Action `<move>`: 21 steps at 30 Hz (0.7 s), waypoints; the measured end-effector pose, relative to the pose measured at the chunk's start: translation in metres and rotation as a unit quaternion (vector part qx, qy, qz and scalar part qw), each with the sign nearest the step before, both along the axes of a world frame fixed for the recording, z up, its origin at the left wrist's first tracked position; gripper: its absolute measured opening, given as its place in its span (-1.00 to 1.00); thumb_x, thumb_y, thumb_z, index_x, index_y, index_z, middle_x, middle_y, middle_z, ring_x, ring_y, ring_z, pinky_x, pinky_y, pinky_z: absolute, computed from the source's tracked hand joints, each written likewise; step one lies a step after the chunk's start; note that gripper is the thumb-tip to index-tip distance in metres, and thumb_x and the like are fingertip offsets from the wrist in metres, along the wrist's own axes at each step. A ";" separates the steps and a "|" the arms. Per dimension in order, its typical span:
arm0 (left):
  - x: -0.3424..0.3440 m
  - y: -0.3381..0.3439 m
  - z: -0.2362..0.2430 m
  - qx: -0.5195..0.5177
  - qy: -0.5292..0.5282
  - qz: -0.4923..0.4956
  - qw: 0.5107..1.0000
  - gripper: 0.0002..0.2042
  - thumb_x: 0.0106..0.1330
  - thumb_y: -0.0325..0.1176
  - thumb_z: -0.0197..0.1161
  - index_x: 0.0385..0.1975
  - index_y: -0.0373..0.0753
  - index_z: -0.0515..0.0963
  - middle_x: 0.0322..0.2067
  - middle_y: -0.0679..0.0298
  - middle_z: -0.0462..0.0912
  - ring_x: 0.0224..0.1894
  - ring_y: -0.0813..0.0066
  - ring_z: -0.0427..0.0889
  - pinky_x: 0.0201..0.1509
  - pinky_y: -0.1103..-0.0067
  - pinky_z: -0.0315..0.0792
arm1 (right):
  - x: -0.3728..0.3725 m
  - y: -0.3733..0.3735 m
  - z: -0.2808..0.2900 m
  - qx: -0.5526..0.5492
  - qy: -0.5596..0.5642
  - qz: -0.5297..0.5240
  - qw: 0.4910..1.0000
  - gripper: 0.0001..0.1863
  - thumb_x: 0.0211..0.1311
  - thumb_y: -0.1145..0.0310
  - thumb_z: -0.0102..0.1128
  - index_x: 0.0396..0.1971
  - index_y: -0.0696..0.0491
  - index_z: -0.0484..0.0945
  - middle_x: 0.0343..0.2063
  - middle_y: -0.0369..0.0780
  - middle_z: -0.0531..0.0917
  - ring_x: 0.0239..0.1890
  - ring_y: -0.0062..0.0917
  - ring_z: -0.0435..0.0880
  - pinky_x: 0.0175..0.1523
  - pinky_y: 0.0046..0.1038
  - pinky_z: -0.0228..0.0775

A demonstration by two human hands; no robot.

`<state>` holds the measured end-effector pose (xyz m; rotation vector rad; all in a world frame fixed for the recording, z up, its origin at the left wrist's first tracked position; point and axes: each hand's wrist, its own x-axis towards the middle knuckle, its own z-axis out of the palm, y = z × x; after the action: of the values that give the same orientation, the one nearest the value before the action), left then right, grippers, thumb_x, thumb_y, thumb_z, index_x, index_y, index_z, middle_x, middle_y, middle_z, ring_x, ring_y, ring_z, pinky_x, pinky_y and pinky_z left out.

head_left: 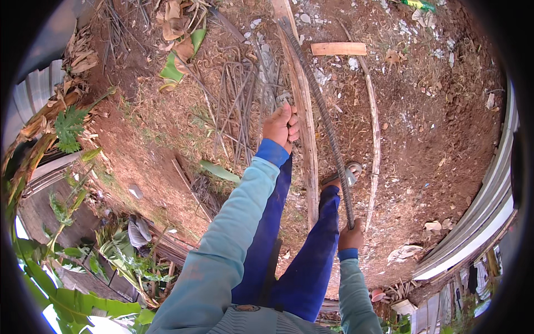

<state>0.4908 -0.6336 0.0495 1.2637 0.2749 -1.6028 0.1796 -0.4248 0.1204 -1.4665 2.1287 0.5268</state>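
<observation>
- Ribbed metal bar (325,111), its near end in the person's right hand (350,239): those fingers are closed around it.
- Left hand (280,129), farther forward: the fingers are curled in together, thumb uppermost. I can't tell from here whether anything is inside, or whether the knuckles touch the plank just beside them.
- From the right fist, the bar's long axis runs forward and slants left, looking slightly bowed; its far tip points away from the person and shows over the far part of the plank.
- That wooden plank (307,156) runs nearly the same way, left of the bar for most of its length.
- Under the bar's near half you can see a foot in a sandal (351,173).
- Farther right, a thin pole (376,128) lies on the dirt (428,150), with a short board (338,49) near its far end.
- Left of the left hand, thin rods (236,100) lie in a loose heap.
</observation>
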 end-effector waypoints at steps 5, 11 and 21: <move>0.004 0.012 -0.005 0.018 0.011 0.008 1.000 -0.69 0.39 -0.05 0.11 -0.34 -0.19 0.39 -0.63 0.46 0.25 -0.68 0.67 0.23 -0.69 0.70 0.11 | -0.015 -0.014 0.007 0.006 -0.060 -0.024 0.998 -0.90 0.14 0.35 0.12 -0.38 -0.04 0.40 -0.69 -0.02 0.57 -0.57 0.00 0.60 -0.48 -0.02 0.38; 0.036 -0.013 -0.026 0.051 -0.042 -0.011 0.998 -0.73 0.43 -0.08 0.05 -0.33 -0.17 0.38 -0.64 0.50 0.20 -0.66 0.69 0.17 -0.69 0.71 0.09 | -0.015 0.019 -0.073 -0.006 -0.068 -0.053 0.996 -0.84 0.14 0.28 0.11 -0.30 -0.03 0.43 -0.57 0.03 0.61 -0.46 0.05 0.60 -0.34 0.04 0.40; 0.106 -0.188 -0.051 0.096 -0.171 -0.201 0.960 -0.69 0.47 -0.13 -0.02 -0.24 -0.31 0.42 -0.68 0.48 0.08 -0.70 0.68 0.07 -0.72 0.69 -0.03 | -0.030 0.012 -0.203 0.066 -0.166 -0.069 0.982 -0.81 0.20 0.20 0.12 -0.22 -0.11 0.50 -0.54 0.03 0.62 -0.40 0.03 0.61 -0.27 0.01 0.42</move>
<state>0.5969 -0.8214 -0.0016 1.8075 -0.0526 -1.6832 0.1499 -0.4130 -0.0823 -1.2277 1.8775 0.3367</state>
